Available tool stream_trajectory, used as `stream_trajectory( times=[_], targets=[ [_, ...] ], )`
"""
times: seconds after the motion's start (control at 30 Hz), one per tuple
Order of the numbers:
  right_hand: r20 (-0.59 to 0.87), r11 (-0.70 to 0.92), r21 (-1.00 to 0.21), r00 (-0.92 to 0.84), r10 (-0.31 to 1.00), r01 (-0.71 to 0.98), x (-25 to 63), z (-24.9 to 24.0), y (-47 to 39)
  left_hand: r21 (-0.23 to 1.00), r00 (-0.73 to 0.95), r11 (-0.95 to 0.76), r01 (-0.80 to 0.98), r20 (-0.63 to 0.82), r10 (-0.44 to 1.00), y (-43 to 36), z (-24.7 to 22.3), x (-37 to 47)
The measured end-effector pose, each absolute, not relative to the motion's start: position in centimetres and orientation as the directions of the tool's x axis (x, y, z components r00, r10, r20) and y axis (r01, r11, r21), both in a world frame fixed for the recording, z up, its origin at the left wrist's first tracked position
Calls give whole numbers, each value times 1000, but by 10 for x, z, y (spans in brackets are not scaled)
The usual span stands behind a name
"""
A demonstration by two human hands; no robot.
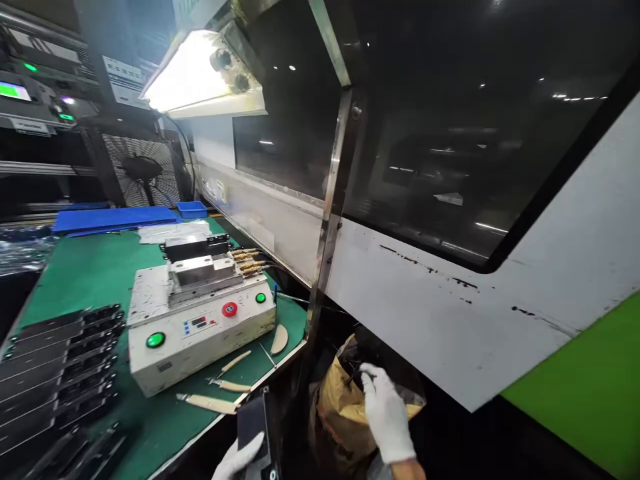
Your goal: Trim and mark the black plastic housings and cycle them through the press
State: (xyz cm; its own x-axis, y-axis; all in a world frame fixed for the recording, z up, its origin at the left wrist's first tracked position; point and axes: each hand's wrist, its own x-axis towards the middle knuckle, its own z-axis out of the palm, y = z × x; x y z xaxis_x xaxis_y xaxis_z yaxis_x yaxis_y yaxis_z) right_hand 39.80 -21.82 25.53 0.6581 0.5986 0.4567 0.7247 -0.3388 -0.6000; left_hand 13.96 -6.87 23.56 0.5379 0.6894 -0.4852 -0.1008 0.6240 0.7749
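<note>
Beside the green-topped bench [167,417] | left gloved hand [241,459] clasps black plastic housing [254,421] near bench edge | right gloved hand [386,413] over open paper sack [329,413], fingers curled at thin dark piece [352,378]; cannot tell whether pinching.

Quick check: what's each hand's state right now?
Left hand: holding a black plastic part.
Right hand: fingers curled at the brown bag's mouth; whether gripping anything cannot be told.
</note>
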Motion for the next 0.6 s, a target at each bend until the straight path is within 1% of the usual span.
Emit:
stream_trajectory(
  times=[0.03,0.07,0.1,0.13,0.17,0.2,0.23,0.3,0.33,0.37,0.4,0.43,0.47,0.5,0.6],
  targets=[
    [402,-405,-633,727,556,660,401,257,-211,789,504,606,-103,-484,715,-62,234,137],
    [334,-414,-675,753,567,611,396,257,-200,800,487,591,-107,-476,733,-56,235,135],
    [258,-359,-729,719,645,583,383,256,-186,806,478,578,-129,-461,748,-52,238,133],
    [190,-262,-789,627,755,555,363,254,-170,809,469,564,-166,-438,767,-50,242,130],
    [147,-145,-846,484,863,514,340,252,-152,811,452,543,-220,-408,793,-48,249,128],
    [137,-38,-878,327,935,477,315,253,-134,809,434,513,-288,-367,823,-46,257,125],
    [160,39,-885,224,961,464,292,258,-115,807,423,469,-360,-306,853,-40,268,122],
    [236,151,-865,123,964,479,262,281,-73,820,366,298,-489,-117,923,-17,299,112],
    [285,207,-833,77,956,513,255,300,-47,844,325,164,-511,12,946,2,317,106],
    [333,266,-776,12,943,572,254,323,-18,881,202,-31,-473,143,969,27,338,98],
    [397,332,-672,-57,916,661,255,350,15,903,109,-221,-369,278,954,55,359,90],
    [437,406,-522,-174,883,750,259,377,49,906,41,-372,-200,387,921,87,380,83],
    [423,439,-354,-276,863,826,262,404,85,879,76,-476,-32,477,876,119,399,77],
    [357,448,-188,-365,860,874,265,429,119,862,91,-506,27,502,860,150,416,73],
    [272,470,-74,-436,858,879,269,482,204,837,104,-532,124,522,846,228,444,74]
  ],
)
